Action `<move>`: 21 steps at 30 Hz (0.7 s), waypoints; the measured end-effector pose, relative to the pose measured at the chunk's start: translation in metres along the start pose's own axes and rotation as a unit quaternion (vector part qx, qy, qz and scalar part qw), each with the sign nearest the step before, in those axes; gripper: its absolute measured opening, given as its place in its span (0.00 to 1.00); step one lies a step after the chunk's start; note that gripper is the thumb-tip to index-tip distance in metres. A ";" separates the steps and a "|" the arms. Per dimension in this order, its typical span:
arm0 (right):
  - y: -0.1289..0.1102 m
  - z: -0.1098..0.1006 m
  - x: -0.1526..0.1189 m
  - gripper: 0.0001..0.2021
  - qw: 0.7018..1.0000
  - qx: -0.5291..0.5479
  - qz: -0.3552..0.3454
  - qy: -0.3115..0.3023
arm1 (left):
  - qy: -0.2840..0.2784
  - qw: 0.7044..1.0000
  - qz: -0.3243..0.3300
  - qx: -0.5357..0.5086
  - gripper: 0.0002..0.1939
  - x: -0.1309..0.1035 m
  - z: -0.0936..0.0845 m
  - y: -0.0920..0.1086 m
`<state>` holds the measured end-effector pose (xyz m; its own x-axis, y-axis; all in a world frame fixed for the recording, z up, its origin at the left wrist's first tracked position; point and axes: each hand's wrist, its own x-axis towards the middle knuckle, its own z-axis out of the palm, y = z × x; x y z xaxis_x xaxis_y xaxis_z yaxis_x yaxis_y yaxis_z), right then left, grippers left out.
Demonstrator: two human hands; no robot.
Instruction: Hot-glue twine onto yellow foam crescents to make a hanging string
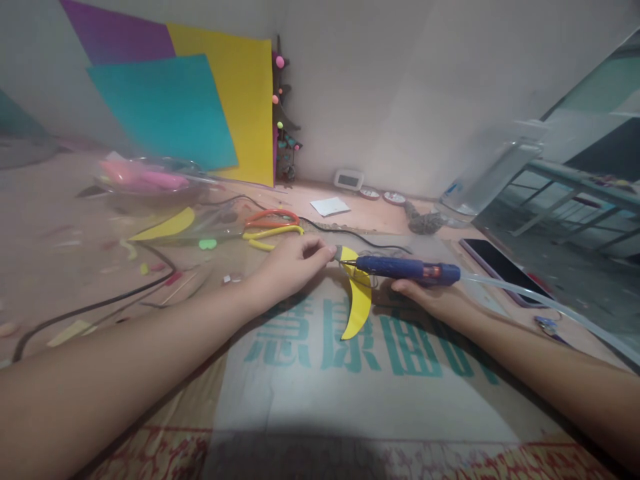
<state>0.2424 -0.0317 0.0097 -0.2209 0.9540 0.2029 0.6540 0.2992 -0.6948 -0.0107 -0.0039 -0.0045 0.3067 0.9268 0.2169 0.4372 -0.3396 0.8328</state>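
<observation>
My left hand point(293, 260) pinches, between thumb and fingertips, the small grey top end of a yellow crescent-shaped piece point(361, 310), which looks like felt or foam sheet. The crescent hangs with its pointed tip toward me. My right hand point(420, 297) is closed around a blue pen-shaped hot glue gun point(390, 267), its fingers partly hidden by the tool. A clear rod point(520, 288) runs out of its back end toward the right. The metal nozzle lies at the crescent's upper end, close to my left fingertips. Thin dark strands show around the crescent near the nozzle.
Orange-and-yellow-handled scissors point(273, 230) lie behind my left hand. Left are another yellow crescent point(167, 225), a black cable point(115, 293), scraps and a plastic bag point(150, 180). A phone point(505, 270) and a clear bottle point(493, 177) stand at the right; coloured sheets point(165, 110) lean behind.
</observation>
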 end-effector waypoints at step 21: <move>0.005 -0.001 0.002 0.14 1.000 -0.014 -0.024 0.013 | -0.004 1.000 0.016 0.007 0.17 0.000 0.000 -0.002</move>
<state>0.2461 -0.0283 0.0074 -0.2337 0.9388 0.2530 0.6636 0.3441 -0.6642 -0.0112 -0.0034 -0.0058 0.3284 0.9136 0.2395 0.4381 -0.3720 0.8183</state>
